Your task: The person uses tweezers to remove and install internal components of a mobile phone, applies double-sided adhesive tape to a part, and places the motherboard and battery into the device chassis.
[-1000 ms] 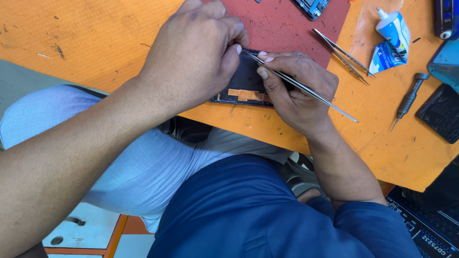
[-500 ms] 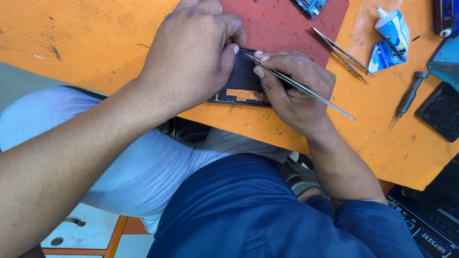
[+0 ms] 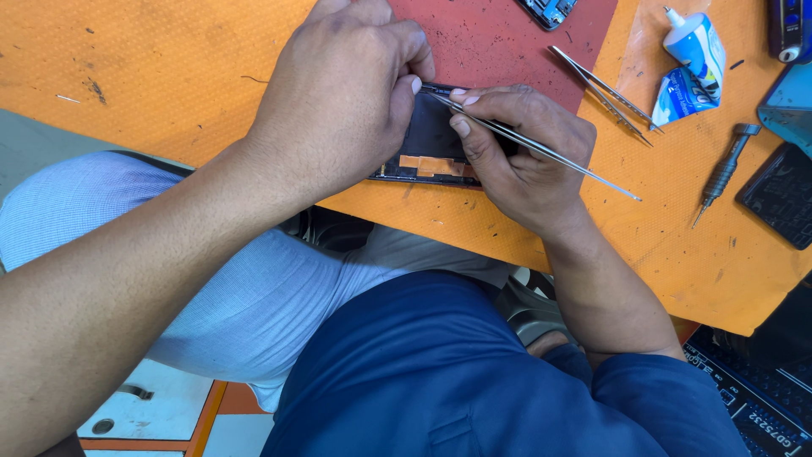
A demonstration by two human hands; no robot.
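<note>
Tweezers had shifted slightly leftward, pinched in the right hand, tips meeting the left hand gripping the dark phone frame at frame centre.

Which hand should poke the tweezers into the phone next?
Probably the right hand: it already holds the tweezers, tips near the opened phone. The left hand is steadying the phone.

Open room to our left, clutter to our right

We find the orange surface bare left of our left hand. Right of our right hand, spare tweezers, a glue tube, a small screwdriver and a dark flat part crowd the way, with only narrow lanes between them.
</note>
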